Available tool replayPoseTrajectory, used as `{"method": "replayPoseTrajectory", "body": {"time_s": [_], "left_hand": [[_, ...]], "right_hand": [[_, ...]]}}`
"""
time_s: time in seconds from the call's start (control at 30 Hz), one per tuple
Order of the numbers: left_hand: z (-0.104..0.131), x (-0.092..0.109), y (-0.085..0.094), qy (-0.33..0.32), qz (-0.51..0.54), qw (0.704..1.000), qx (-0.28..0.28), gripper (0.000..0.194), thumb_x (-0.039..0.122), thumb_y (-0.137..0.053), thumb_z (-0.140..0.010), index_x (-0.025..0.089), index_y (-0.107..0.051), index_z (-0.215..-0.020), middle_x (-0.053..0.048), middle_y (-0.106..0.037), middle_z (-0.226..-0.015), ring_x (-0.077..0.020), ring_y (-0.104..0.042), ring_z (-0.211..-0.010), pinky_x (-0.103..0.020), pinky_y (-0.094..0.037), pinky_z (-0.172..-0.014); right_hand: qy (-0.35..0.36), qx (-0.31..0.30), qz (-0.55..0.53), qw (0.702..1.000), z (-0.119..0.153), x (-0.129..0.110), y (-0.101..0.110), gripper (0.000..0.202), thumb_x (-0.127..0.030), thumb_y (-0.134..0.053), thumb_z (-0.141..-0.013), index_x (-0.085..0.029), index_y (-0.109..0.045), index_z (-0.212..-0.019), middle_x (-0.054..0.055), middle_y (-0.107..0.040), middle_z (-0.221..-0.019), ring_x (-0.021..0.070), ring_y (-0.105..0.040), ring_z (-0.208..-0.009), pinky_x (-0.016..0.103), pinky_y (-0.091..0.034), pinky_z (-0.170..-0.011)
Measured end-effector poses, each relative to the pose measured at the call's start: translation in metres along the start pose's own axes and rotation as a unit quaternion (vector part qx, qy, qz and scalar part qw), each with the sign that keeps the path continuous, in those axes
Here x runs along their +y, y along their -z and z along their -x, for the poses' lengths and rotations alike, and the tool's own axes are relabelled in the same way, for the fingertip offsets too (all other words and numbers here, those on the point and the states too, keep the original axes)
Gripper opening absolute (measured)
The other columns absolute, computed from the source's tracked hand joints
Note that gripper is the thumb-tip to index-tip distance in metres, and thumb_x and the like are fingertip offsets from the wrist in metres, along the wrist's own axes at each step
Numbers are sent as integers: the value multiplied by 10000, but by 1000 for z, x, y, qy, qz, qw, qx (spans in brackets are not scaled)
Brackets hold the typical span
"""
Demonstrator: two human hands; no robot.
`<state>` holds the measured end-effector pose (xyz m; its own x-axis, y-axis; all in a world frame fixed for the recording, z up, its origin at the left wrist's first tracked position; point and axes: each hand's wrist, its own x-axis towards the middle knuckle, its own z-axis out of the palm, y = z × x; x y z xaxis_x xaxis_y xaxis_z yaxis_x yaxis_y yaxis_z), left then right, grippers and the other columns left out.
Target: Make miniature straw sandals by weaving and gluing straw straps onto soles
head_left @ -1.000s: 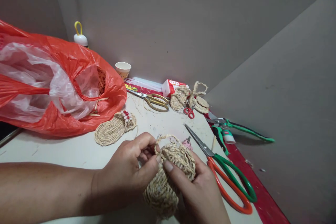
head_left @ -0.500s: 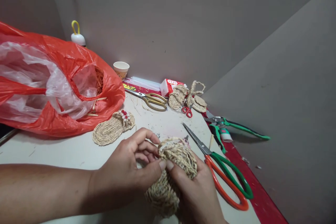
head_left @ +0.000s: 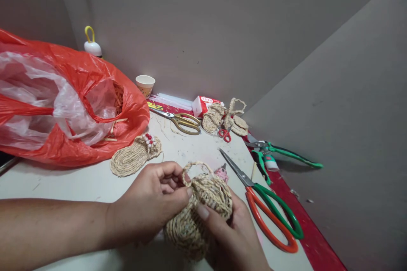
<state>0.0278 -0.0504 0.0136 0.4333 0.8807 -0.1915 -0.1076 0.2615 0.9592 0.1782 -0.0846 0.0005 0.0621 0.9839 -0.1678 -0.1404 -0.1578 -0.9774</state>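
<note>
A woven straw piece (head_left: 210, 197), shaped like a small sole, is held between both hands low in the middle. My left hand (head_left: 162, 197) pinches a thin twisted straw cord (head_left: 199, 164) that loops over the piece's upper end. My right hand (head_left: 232, 228) wraps round the piece's right side, its thumb pressed on the surface. To the left lies a straw slipper (head_left: 132, 159) with red and white beads. Behind the held piece sits a small pink object (head_left: 221, 172), partly hidden.
Large scissors (head_left: 270, 211) lie at the right, with green-handled pruners (head_left: 286, 154) beyond. Gold-handled scissors (head_left: 182, 122), a paper cup (head_left: 145, 85), a red-white box (head_left: 200, 105) and straw pieces (head_left: 213, 117) line the back. A red plastic bag (head_left: 133, 110) fills the left.
My left fingers have drawn back slightly to the left, and a cord loop now stands out at the piece's top. The held piece has shifted a little left, showing more of the pink object.
</note>
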Motion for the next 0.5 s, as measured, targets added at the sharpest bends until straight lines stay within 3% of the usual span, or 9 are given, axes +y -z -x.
{"method": "replayPoseTrajectory", "body": {"time_s": [0.3,0.5], "left_hand": [[1,-8,-4,-19,-8,1000,-8,36,126,-547,-770,158,-538,-756,85,-420,-571,-43,-327,-506,-150,-268,-464],[-3,-10,-2,-26,-41,998,28,36,123,-521,-743,160,-523,-739,77,-400,-568,-62,-334,-526,-175,-270,-472]], "right_hand": [[-5,84,46,995,3,-5,-9,183,-301,-761,-615,-174,-673,-713,22,-675,-608,176,-591,-543,266,-470,-521],[-15,63,54,996,-2,-4,-8,173,-279,-755,-641,-175,-681,-758,24,-692,-648,191,-629,-601,276,-494,-569]]}}
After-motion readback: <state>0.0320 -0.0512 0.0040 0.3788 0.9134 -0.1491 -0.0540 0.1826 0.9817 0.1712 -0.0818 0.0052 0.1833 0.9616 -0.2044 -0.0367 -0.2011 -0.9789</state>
